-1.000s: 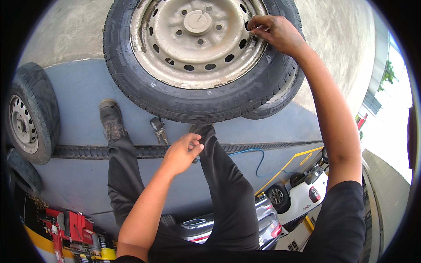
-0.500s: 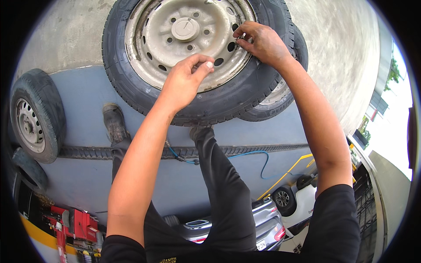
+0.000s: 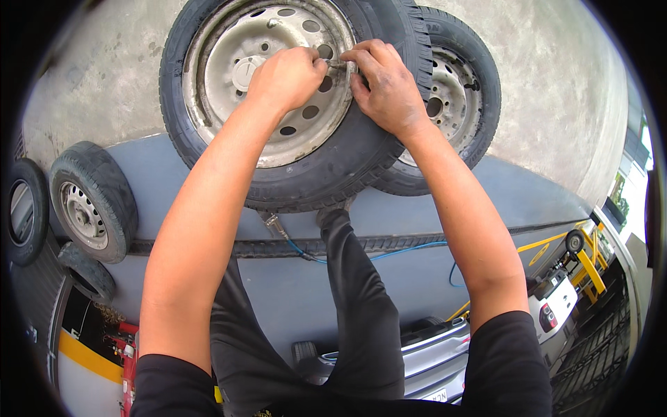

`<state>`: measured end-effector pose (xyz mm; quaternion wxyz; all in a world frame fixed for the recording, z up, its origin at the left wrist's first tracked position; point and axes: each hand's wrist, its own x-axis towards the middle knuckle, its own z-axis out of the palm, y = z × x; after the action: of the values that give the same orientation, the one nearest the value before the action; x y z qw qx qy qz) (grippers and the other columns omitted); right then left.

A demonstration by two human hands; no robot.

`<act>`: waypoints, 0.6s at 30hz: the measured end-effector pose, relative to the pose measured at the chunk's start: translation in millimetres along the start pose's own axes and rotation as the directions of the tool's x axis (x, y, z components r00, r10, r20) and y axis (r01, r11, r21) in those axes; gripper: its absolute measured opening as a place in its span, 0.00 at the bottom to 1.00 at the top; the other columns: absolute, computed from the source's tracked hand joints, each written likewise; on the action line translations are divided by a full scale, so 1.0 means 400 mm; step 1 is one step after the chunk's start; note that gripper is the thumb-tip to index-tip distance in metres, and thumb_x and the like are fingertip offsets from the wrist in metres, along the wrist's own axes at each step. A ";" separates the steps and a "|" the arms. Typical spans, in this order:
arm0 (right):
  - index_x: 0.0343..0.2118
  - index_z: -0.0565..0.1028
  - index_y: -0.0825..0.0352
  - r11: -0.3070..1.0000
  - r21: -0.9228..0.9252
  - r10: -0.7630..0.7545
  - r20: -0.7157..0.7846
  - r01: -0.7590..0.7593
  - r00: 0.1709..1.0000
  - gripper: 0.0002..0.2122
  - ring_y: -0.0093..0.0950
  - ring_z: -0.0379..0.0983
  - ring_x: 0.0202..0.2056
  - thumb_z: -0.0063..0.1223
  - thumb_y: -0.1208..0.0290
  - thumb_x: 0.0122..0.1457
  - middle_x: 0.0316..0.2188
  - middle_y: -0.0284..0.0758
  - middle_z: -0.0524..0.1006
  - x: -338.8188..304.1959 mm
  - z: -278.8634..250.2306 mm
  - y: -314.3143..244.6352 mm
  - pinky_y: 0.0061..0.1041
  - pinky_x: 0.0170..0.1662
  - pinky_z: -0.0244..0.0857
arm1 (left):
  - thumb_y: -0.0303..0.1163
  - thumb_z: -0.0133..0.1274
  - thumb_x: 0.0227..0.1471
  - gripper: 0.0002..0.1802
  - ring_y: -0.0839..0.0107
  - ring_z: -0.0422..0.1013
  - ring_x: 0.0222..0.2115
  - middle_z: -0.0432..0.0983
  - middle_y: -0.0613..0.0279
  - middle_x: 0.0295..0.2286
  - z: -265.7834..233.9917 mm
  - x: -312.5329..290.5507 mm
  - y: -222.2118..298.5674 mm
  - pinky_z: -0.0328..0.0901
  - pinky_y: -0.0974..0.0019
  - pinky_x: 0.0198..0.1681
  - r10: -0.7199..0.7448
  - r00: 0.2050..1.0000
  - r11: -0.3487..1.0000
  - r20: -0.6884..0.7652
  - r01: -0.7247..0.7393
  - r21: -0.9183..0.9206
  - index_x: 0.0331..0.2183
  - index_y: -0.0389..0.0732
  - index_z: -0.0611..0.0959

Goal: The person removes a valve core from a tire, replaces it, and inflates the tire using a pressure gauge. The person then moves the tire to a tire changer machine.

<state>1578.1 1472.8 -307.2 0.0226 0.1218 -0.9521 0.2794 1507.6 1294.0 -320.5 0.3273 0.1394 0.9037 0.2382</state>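
Note:
A large black tyre [image 3: 333, 163] on a dull steel rim [image 3: 295, 153] lies in front of me. My left hand [image 3: 287, 78] reaches over the rim from the left, its fingers closed in a pinch. They meet a thin, short valve stem [image 3: 336, 65] at the rim's right side. From the right, my right hand [image 3: 385, 83] curls its smudged fingers round the same spot, index finger at the stem and thumb bent below it. Both hands nearly touch there. The fingertips partly hide the stem, and any smaller piece between them cannot be made out.
Under the right side lies another wheel [image 3: 462, 104]. More tyres stand at left, among them a wheel with a steel rim [image 3: 83, 214]. A blue air hose [image 3: 389, 254] crosses the floor by my feet. Behind me are a silver car [image 3: 434, 361] and red equipment [image 3: 128, 361].
My left hand has moved up and right to the valve stem and closed its fingers. The right hand stays at the stem. The view has shifted, showing more of the lower wheel.

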 end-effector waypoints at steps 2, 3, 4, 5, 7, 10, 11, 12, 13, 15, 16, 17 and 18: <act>0.41 0.79 0.64 1.000 -0.003 0.021 -0.039 -0.021 0.999 0.13 0.37 0.73 0.44 0.58 0.80 0.52 0.40 0.35 0.75 -0.002 0.007 -0.002 0.35 0.50 0.72 | 0.44 0.46 0.60 0.21 0.46 0.78 0.43 0.83 0.43 0.39 -0.004 0.008 0.000 0.71 0.46 0.49 0.023 0.999 0.995 0.035 -0.027 0.100 0.41 0.43 0.88; 0.39 0.79 0.64 1.000 0.006 0.022 -0.122 -0.021 0.992 0.11 0.36 0.73 0.43 0.58 0.81 0.51 0.38 0.34 0.74 -0.001 0.010 -0.002 0.33 0.48 0.73 | 0.44 0.46 0.60 0.21 0.46 0.78 0.44 0.83 0.42 0.39 -0.003 0.011 0.001 0.70 0.46 0.50 0.007 0.997 0.995 0.071 -0.015 0.103 0.41 0.42 0.88; 0.39 0.79 0.64 0.999 0.019 0.037 -0.131 -0.034 0.991 0.12 0.36 0.73 0.43 0.58 0.81 0.50 0.38 0.34 0.74 -0.001 0.014 -0.003 0.33 0.48 0.73 | 0.44 0.46 0.60 0.22 0.45 0.78 0.44 0.82 0.41 0.39 0.000 0.015 0.001 0.70 0.46 0.50 -0.001 0.996 0.995 0.093 -0.009 0.104 0.41 0.41 0.88; 0.38 0.79 0.64 0.999 0.028 0.049 -0.139 -0.045 0.989 0.12 0.36 0.73 0.42 0.58 0.81 0.50 0.38 0.34 0.74 -0.001 0.016 -0.002 0.33 0.48 0.73 | 0.45 0.45 0.60 0.22 0.45 0.78 0.44 0.82 0.40 0.39 0.005 0.022 0.001 0.70 0.45 0.50 0.007 0.995 0.995 0.098 -0.017 0.096 0.41 0.40 0.88; 0.38 0.79 0.64 0.998 0.041 0.057 -0.153 -0.051 0.987 0.12 0.36 0.73 0.42 0.59 0.81 0.49 0.38 0.34 0.74 -0.002 0.019 0.000 0.33 0.48 0.72 | 0.44 0.46 0.60 0.22 0.43 0.78 0.43 0.82 0.40 0.38 0.018 0.036 -0.001 0.70 0.45 0.50 -0.028 0.991 0.999 0.128 0.025 0.024 0.41 0.38 0.87; 0.38 0.78 0.64 0.997 0.052 0.060 -0.159 -0.052 0.985 0.12 0.35 0.73 0.42 0.59 0.80 0.48 0.37 0.33 0.74 -0.003 0.019 0.002 0.33 0.48 0.72 | 0.42 0.47 0.60 0.19 0.49 0.79 0.35 0.83 0.46 0.32 0.025 0.057 -0.016 0.72 0.49 0.42 0.086 0.978 0.995 0.192 -0.075 -0.063 0.34 0.38 0.85; 0.38 0.78 0.64 0.997 0.049 0.063 -0.154 -0.056 0.986 0.12 0.35 0.73 0.42 0.60 0.79 0.48 0.37 0.33 0.74 -0.003 0.020 0.001 0.33 0.47 0.72 | 0.42 0.47 0.60 0.18 0.54 0.78 0.31 0.82 0.51 0.29 0.026 0.062 -0.018 0.72 0.52 0.38 0.044 0.971 0.992 0.237 -0.015 -0.123 0.32 0.39 0.84; 0.38 0.78 0.64 0.997 0.046 0.068 -0.142 -0.062 0.987 0.12 0.35 0.73 0.42 0.60 0.79 0.48 0.37 0.33 0.74 -0.003 0.020 0.001 0.33 0.47 0.72 | 0.41 0.47 0.60 0.17 0.59 0.77 0.27 0.81 0.55 0.26 0.024 0.066 -0.020 0.71 0.56 0.34 -0.053 0.954 0.938 0.296 0.149 -0.312 0.29 0.41 0.83; 0.38 0.78 0.64 0.997 0.045 0.067 -0.138 -0.061 0.988 0.12 0.35 0.73 0.42 0.60 0.79 0.48 0.37 0.33 0.74 -0.003 0.021 0.001 0.33 0.47 0.72 | 0.41 0.47 0.60 0.15 0.66 0.74 0.23 0.79 0.61 0.23 0.022 0.068 -0.019 0.69 0.60 0.30 -0.225 0.881 0.769 0.416 0.423 -0.480 0.27 0.44 0.81; 0.37 0.78 0.63 0.996 0.045 0.078 -0.111 -0.073 0.991 0.11 0.34 0.72 0.42 0.60 0.78 0.48 0.37 0.33 0.74 -0.004 0.021 0.001 0.33 0.47 0.72 | 0.41 0.47 0.59 0.13 0.84 0.62 0.17 0.71 0.77 0.18 0.011 0.066 -0.014 0.60 0.73 0.23 -0.279 0.734 0.439 0.619 0.671 -0.598 0.23 0.52 0.75; 0.37 0.78 0.63 0.997 0.041 0.072 -0.112 -0.068 0.991 0.11 0.34 0.72 0.42 0.60 0.78 0.48 0.37 0.33 0.74 -0.004 0.023 0.000 0.33 0.47 0.72 | 0.41 0.47 0.59 0.13 0.83 0.63 0.17 0.72 0.76 0.18 0.007 0.064 -0.007 0.60 0.73 0.23 -0.303 0.735 0.442 0.606 0.672 -0.594 0.23 0.51 0.76; 0.37 0.78 0.63 0.997 0.035 0.077 -0.107 -0.074 0.991 0.11 0.34 0.72 0.42 0.60 0.77 0.48 0.37 0.33 0.73 -0.004 0.025 -0.001 0.33 0.47 0.72 | 0.41 0.47 0.59 0.14 0.82 0.64 0.18 0.72 0.75 0.19 0.002 0.061 0.000 0.61 0.72 0.23 -0.320 0.734 0.443 0.599 0.675 -0.590 0.24 0.50 0.77; 0.36 0.77 0.63 0.996 0.028 0.083 -0.102 -0.080 0.991 0.11 0.34 0.72 0.42 0.60 0.77 0.48 0.37 0.33 0.73 -0.005 0.026 0.000 0.33 0.47 0.72 | 0.42 0.47 0.59 0.14 0.81 0.65 0.18 0.73 0.74 0.19 -0.001 0.058 0.007 0.61 0.71 0.24 -0.340 0.733 0.445 0.588 0.677 -0.586 0.24 0.49 0.77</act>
<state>1580.3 1467.6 -316.2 0.0585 0.0685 -0.9506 0.2972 1490.3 1305.9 -331.0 0.5814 -0.2556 0.6240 0.4553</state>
